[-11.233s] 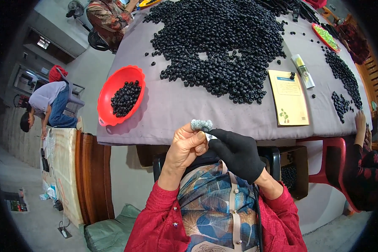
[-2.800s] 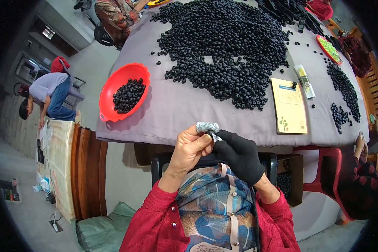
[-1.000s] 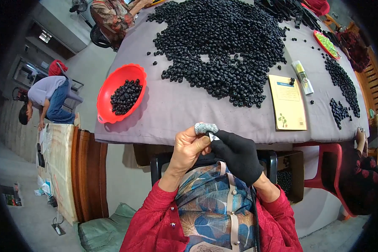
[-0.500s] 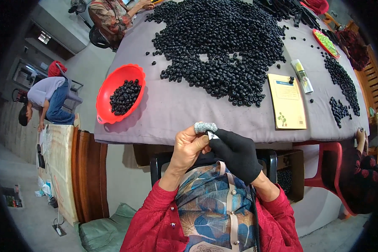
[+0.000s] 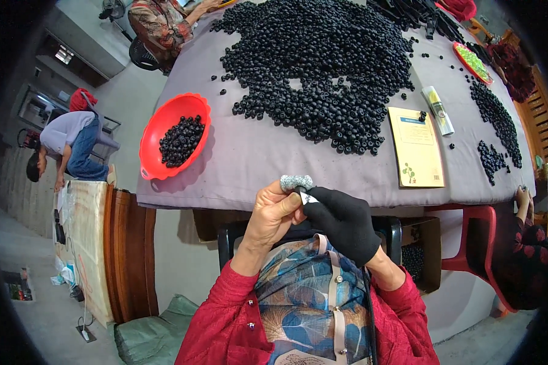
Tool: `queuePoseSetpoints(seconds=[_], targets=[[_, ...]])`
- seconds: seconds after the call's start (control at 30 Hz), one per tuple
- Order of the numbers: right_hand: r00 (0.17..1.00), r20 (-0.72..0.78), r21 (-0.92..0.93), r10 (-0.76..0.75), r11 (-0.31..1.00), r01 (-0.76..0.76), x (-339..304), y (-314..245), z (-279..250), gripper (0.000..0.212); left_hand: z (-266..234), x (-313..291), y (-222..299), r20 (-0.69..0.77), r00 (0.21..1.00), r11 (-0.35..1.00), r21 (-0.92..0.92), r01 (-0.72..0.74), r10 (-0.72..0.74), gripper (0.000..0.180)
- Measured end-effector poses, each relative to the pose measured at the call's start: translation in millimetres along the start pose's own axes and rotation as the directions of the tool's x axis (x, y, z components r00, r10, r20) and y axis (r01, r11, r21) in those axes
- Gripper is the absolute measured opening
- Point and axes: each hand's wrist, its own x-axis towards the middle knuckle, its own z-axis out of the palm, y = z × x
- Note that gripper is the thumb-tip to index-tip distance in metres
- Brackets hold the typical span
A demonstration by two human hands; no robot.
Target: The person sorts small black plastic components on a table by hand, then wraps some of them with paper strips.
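Head cam: left hand (image 5: 273,212), grey finger sleeve (image 5: 296,182) on, pinches a small white scrap (image 5: 308,198) near the tablecloth (image 5: 237,164); black-gloved right hand (image 5: 345,225) touches it too, can't tell if it's gripping. Red bowl (image 5: 164,125) of black beads (image 5: 181,142) off left.

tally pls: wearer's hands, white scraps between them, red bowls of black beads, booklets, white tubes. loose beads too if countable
Hands: 2 (left hand, right hand)
White scrap: 1
Red bowl: 1
Booklet: 1
Tube: 1
Total: 6
Loose beads: too many to count, excluded
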Motion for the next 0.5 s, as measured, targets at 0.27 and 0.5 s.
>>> queuePoseSetpoints(seconds=[0.27, 0.5], targets=[[0.995, 0.019, -0.108, -0.098, 0.989, 0.100, -0.3, -7.3, -2.2, 0.025, -1.6, 0.5, 1.0, 0.013, 1.000, 0.999, -0.031, 0.008, -0.007, 0.017], [0.998, 0.012, -0.130, -0.064, 0.989, 0.065, 0.6, -5.8, -1.6, 0.024, -3.1, -0.4, 3.5, 0.028, 1.000, 1.000, 0.021, 0.000, -0.001, 0.019]])
